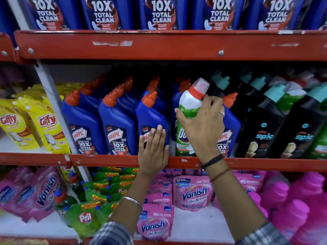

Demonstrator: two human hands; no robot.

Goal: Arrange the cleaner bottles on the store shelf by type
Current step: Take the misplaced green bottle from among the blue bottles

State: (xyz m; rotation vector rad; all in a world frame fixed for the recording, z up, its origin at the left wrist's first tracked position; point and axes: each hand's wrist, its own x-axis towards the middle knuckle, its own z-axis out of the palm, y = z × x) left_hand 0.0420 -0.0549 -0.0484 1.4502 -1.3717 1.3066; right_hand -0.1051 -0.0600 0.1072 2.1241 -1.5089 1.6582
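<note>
Red metal shelving fills the view, three tiers, with the middle shelf edge (123, 160) taken as the landmark. Above that edge stands a row of blue bottles (118, 128) with orange caps; further rows behind them fade into shadow and cannot be counted. Right of the blue row stand black bottles (260, 131) with teal caps, the rearmost ones blurred.

Between the blue bottles, just above the edge, a white-and-green bottle (188, 110) with a red collar and clear cap stands tilted slightly right. Right hand (203, 124) is wrapped around its body, thumb on the left side, fingers curled near the collar. Most of its label is covered by the hand; only a few letters show, brand not readable. Whether its base rests on the shelf cannot be told. A blue bottle directly behind the hand is mostly hidden.

Left hand (153, 149) lies flat, fingers extended, against the front of a blue bottle just above the edge, covering part of its label; it presses rather than grips.

Left of the upright post, yellow pouches (47, 128) lean, partly cut by the frame. Below the edge lie pink pouches (194, 193), green pouches (86, 214) and pink bottles (290, 206), the latter blurred. Top tier bottles are cut off at the frame top.
</note>
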